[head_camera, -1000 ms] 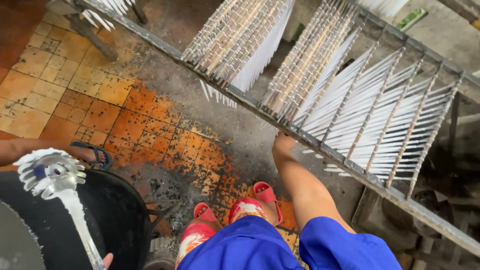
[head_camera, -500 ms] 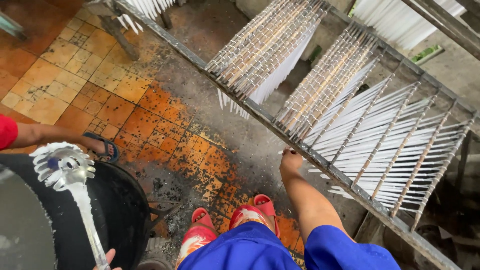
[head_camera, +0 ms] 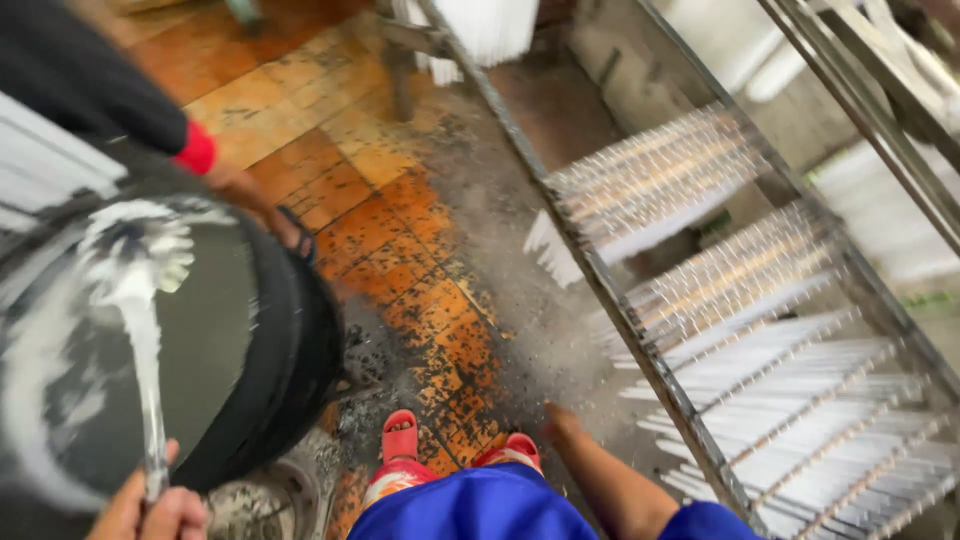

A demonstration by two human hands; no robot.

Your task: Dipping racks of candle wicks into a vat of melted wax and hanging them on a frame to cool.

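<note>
The left hand (head_camera: 150,512), low at the frame's edge, has its fingers curled tight round the ladle (head_camera: 135,300) handle; the wax-coated ladle head rises over the black pot (head_camera: 290,350). Right of the pot, the right hand (head_camera: 560,420) hangs with arm extended toward the floor beside the rack (head_camera: 640,350); blur hides its fingers, which hold nothing visible.

A strip of stained orange tiled floor (head_camera: 420,260) lies open between the big black round pot (head_camera: 290,350) and the slanted metal rack of white sticks (head_camera: 640,350).
</note>
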